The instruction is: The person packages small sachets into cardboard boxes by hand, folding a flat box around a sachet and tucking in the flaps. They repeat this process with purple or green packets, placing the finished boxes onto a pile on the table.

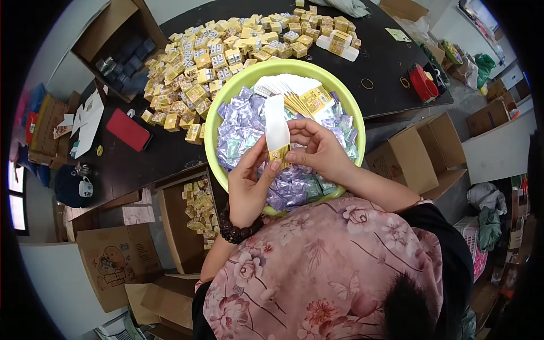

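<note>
Both my hands hold one small yellow-and-white cardboard box [277,122], its long white flap standing up, over a lime-green basin [213,127]. My left hand [250,178] grips its lower left side, thumb on the yellow printed part. My right hand [319,148] has its thumb on the lower right and its fingers around the right edge. Beneath them the basin is full of small purple and green plastic packets [241,122]. A fanned stack of flat, unfolded yellow-and-white boxes [309,101] lies on the packets at the far side.
A big heap of small yellow boxes [198,73] covers the black table [391,85] behind the basin. A red phone case [128,130] lies at left. Below, an open carton [170,221] contains more yellow boxes; another open carton [422,153] stands at right.
</note>
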The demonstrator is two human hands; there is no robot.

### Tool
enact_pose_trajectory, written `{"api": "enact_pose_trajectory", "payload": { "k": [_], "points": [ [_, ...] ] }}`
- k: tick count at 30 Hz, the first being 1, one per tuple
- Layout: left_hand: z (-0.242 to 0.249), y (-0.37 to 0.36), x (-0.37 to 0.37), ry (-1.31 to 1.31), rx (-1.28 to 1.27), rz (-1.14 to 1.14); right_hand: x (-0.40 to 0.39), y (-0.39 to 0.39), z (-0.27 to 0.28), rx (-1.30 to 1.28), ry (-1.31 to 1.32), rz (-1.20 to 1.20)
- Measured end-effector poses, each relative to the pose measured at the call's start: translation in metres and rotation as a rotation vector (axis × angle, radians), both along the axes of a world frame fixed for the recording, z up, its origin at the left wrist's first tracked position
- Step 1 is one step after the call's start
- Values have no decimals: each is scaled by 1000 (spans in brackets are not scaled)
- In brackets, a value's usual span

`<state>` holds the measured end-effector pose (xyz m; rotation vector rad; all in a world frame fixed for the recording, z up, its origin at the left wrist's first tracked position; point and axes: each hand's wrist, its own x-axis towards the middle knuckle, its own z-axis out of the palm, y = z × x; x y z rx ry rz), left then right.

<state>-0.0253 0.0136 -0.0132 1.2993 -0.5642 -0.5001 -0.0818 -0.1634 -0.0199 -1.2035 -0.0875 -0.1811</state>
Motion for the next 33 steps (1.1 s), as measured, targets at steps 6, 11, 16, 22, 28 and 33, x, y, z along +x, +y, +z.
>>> {"api": "enact_pose_trajectory", "payload": {
  "k": [6,11,16,22,28,33],
  "points": [
    [10,-3,-1,-67,-132,25,-8,8,14,-347,-246,-213],
    [16,6,3,-176,-101,-30,-9,-5,23,-547,-272,-106],
    [27,17,7,-239,55,-120,-7,-6,14,-346,-243,126],
    [34,22,15,-277,116,-192,-10,8,31,-140,-58,49],
    [25,15,8,-253,50,-70,-6,8,23,-83,-122,88],
    [15,10,6,-116,-165,-68,-6,10,27,-69,-107,19]
  ]
}}
